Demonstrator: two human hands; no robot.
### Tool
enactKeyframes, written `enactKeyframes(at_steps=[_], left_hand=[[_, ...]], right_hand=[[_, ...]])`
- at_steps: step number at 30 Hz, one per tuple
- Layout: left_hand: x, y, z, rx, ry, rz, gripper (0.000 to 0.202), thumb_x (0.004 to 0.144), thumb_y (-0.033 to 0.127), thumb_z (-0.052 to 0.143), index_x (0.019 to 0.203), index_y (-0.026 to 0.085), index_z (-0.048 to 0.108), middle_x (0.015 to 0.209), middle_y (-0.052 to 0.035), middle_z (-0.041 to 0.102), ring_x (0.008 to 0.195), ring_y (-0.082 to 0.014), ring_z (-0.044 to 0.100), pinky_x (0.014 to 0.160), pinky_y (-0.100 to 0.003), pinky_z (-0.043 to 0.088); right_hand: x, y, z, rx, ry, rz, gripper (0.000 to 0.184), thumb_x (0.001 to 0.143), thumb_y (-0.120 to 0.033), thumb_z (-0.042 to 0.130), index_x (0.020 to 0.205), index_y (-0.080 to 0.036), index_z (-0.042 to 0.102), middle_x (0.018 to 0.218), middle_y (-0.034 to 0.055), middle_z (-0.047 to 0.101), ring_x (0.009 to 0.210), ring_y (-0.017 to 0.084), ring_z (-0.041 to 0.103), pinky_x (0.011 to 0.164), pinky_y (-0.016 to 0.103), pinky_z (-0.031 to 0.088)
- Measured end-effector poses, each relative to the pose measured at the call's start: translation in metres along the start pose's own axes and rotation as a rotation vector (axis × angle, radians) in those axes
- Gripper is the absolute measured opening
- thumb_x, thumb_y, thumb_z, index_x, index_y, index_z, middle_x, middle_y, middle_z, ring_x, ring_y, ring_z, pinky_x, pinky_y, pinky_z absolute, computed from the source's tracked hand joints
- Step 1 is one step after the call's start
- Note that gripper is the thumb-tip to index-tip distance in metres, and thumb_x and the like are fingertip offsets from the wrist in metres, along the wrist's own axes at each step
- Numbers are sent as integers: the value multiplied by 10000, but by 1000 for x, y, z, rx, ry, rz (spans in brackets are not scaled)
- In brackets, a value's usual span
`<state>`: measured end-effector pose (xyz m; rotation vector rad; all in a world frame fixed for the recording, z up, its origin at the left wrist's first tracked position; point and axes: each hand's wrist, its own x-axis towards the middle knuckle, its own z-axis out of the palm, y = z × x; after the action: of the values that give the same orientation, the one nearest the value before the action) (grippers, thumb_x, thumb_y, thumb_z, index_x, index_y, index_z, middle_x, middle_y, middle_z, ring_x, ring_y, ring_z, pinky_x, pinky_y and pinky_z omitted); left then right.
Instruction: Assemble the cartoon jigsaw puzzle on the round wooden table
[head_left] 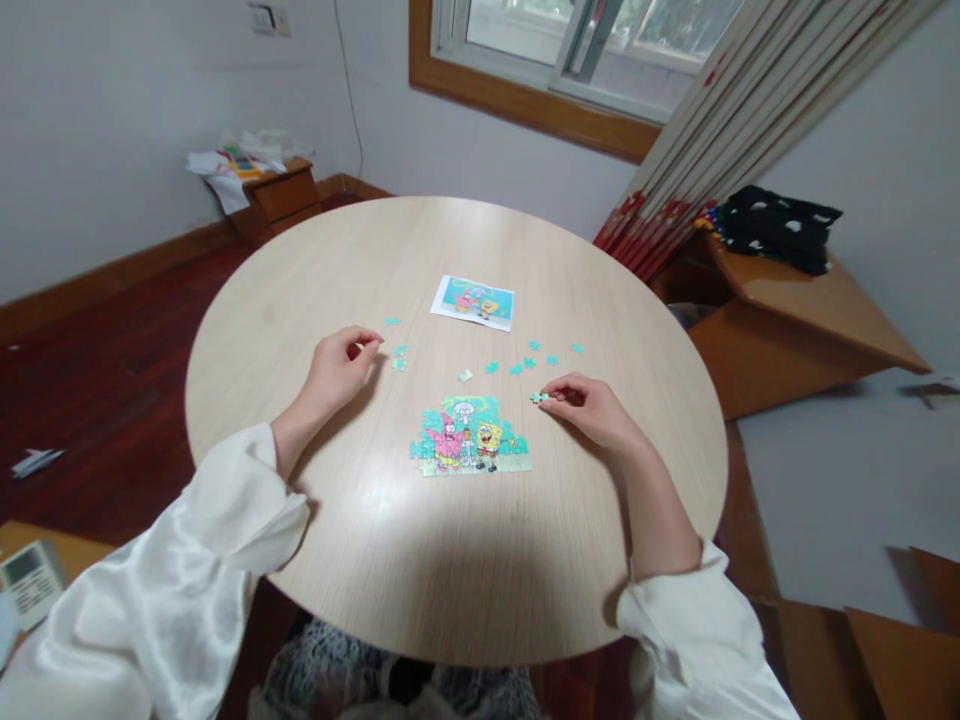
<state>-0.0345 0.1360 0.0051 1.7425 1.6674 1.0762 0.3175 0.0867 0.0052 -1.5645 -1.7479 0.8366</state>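
Observation:
A partly assembled jigsaw puzzle [469,438] with cartoon figures lies on the round table, its top and side edges uneven. My right hand [589,405], just up and right of it, pinches a teal puzzle piece [538,398] between thumb and fingers. My left hand [341,368] is closed in a pinch beside a few loose pieces [400,364]; whether anything sits between its fingertips is hidden. Another loose piece [392,321] lies above those. Beyond the puzzle lie a pale piece [465,376] and several teal pieces [529,363].
A printed reference picture [474,303] rests on the round wooden table [465,570], beyond the loose pieces. To the right stands a wooden cabinet [780,310] with a black cloth [780,228] on top. A small stand [285,195] with papers is at the back left.

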Motion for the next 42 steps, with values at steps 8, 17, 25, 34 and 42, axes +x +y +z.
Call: enactKeyframes(at_steps=[8,17,25,34,42], left_hand=[[-34,-2,-8,40,-69,106,175,836,296,543,804,186,675,831,-59,689,730,-182,590,715,-331,470],[2,41,50,223,-432,329,192,841,330,623,922,167,681,949,-132,654,818,-234,603,774,-376,465],[20,45,80,443,-553,427,163,850,121,495,923,128,640,1007,-156,619,867,-236,589,788,-355,452],[-3,36,34,247,-360,529,179,873,161,459,831,157,633,912,-116,638,826,-203,554,761,-347,443],[-92,36,-12,-320,-500,-13,185,842,328,590,870,165,674,720,-51,686,622,-144,586,591,-291,474]], right_hand=[[-8,10,-3,-58,91,-13,329,690,-455,735,869,-179,725,832,69,653,748,196,577,732,374,478],[-6,16,2,16,134,8,331,718,-457,708,875,-166,716,853,76,663,753,189,588,760,390,485],[-8,16,3,23,140,-6,298,736,-417,696,882,-158,720,865,77,666,749,177,582,760,377,484],[-8,14,6,0,196,-30,261,760,-414,663,848,-177,728,828,75,691,709,177,580,706,363,488],[-9,11,9,-17,185,-49,259,766,-405,650,847,-171,727,826,79,687,709,181,588,695,360,489]])
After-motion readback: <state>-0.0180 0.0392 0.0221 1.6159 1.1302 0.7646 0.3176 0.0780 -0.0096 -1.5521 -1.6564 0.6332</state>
